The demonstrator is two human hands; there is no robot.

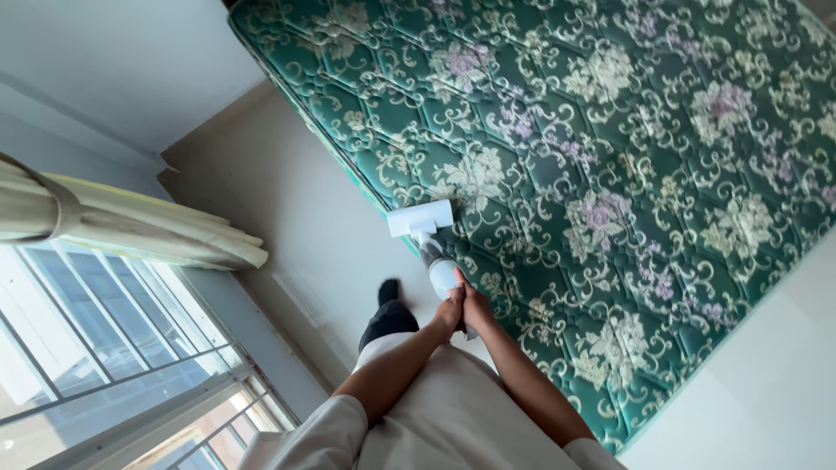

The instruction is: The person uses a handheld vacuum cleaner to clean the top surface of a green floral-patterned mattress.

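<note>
Here we look down along our own arms, and going from the left we first meet the window (96,348) with its pale frame and bars, and above it the cream curtain (131,222) gathered into a bundle against the wall. Next comes the light floor (305,209), where our dark trouser leg and foot (387,313) show just beside the bed's edge. In the middle, our left hand (450,312) and right hand (475,306) sit pressed together, both closed around the handle of a small white handheld vacuum (435,252); the fingers wrap the grip so that the handle itself is mostly hidden. The vacuum reaches away from us, and its flat white nozzle head (421,218) lies on the near left border of the mattress (627,157), right at the edge where the mattress meets the floor. The mattress fills the right and far part of the view: bare, quilted, deep green with pale and lilac flower patterns. Beyond its right side runs a strip of white wall (766,374).
</note>
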